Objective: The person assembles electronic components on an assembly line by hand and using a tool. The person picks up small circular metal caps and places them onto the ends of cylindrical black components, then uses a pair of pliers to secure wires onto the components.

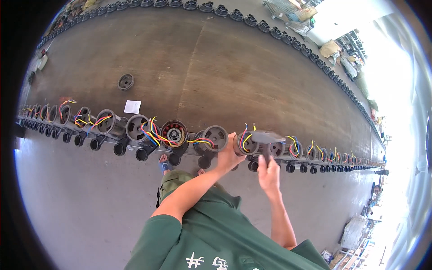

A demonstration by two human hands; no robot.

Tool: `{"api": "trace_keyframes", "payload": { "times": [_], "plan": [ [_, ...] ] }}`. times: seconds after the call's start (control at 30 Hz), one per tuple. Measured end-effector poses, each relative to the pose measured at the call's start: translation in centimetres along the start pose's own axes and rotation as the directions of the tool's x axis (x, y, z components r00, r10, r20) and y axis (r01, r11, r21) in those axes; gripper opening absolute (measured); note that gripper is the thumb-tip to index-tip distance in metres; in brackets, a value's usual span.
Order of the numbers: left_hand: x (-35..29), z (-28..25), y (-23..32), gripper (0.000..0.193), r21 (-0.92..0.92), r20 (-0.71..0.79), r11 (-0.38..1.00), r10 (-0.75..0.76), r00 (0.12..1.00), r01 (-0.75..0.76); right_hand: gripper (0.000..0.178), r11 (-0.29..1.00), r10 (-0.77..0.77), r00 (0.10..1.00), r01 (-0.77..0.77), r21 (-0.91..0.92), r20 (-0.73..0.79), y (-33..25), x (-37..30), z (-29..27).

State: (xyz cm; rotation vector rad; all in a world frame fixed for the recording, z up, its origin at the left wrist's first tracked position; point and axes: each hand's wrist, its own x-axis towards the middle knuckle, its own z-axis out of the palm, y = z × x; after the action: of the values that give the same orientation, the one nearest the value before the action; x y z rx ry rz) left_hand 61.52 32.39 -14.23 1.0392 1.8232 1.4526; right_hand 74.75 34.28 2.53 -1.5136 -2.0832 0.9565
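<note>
My left hand (228,155) is wrapped against the side of a dark cylindrical motor housing (242,150) in the row along the table's near edge. Red, blue and yellow wires stick out of that housing. In my right hand (269,177) is a hammer, gripped by its dark handle (266,155). The hammer head (265,137) is blurred and hangs over the right side of this housing and part of its neighbour. Left of my left hand sits a capped housing (215,137). Farther left, an uncapped one (173,133) shows its copper windings.
More wired housings (108,123) line the near edge on both sides, with short tubes pointing toward me. A loose round end cover (126,82) and a white paper (132,106) lie on the brown tabletop (252,72). Dark round parts (236,15) line the far edge.
</note>
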Motion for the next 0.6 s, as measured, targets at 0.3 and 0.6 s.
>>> {"api": "trace_keyframes", "payload": {
  "times": [0.3, 0.6],
  "plan": [
    [1.2, -0.6, -0.1, 0.096, 0.002, -0.029, 0.999, 0.05, 0.998, -0.049, 0.038, 0.956, 0.223, 0.954, -0.254, 0.149, 0.201, -2.5, 1.7, -3.1],
    [0.2, 0.0, -0.4, 0.093, 0.005, -0.035, 0.992, 0.124, 0.992, -0.124, 0.044, 0.964, 0.26, 0.952, -0.245, -0.106, 0.164, 2.4, 0.7, 1.0]
  ]
}}
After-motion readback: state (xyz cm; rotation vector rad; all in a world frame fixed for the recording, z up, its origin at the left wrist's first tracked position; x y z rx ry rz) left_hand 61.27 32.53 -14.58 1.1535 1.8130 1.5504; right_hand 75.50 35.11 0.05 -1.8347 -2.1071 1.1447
